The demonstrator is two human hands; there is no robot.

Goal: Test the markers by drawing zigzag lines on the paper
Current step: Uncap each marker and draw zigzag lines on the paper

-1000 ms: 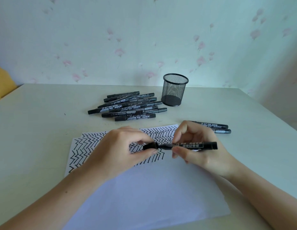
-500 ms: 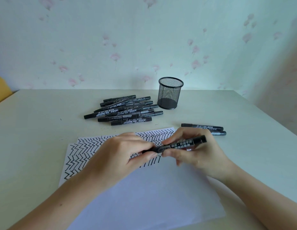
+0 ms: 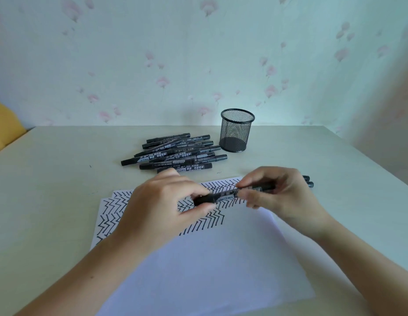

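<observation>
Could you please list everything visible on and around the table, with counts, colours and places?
Held marker: one, black, above the paper, gripped at both ends.
Marker pile: roughly ten, black, far centre of table, left of the cup.
Side markers: two, black, behind the right hand, mostly hidden.
Pen cup: one, black mesh, upright, nothing seen inside.
Paper: white sheets, stacked, near centre; black zigzags across the far part.
Table: one, pale.
Wall: pale with pink flowers.
Yellow object: one, left edge.
Left hand: pinches marker's left end.
Right hand: pinches marker's barrel.
</observation>
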